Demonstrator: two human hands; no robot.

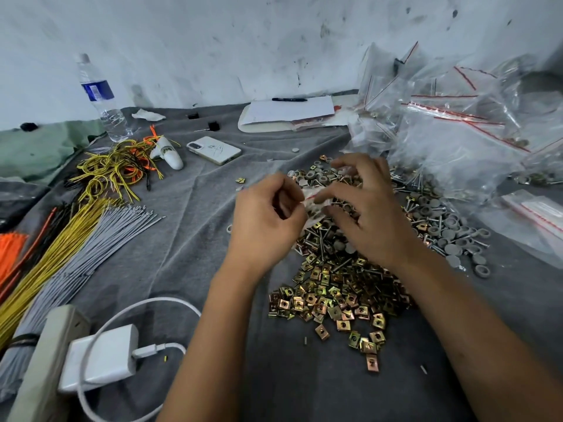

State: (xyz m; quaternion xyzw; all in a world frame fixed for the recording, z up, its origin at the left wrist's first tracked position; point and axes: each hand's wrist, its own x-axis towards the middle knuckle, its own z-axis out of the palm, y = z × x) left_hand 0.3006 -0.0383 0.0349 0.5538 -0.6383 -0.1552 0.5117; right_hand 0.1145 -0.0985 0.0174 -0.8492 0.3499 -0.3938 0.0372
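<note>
**Grey cloth (189,233) heaped with hardware**

Smudged white wall behind; on the cloth lies a heap of brass clip nuts (335,296), screws and grey caps (451,236), too many to count. Both forearms reach in over it. The left hand (268,214) and right hand (365,214) pinch one small clear bag (313,204) between them just above the heap, each grip clamped on it. Beyond lie one phone (213,149), one bottle (102,99) and one pen (289,99).

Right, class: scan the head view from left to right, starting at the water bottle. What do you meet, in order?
First the water bottle → phone → left hand → right hand → heap of clear zip bags.
</note>
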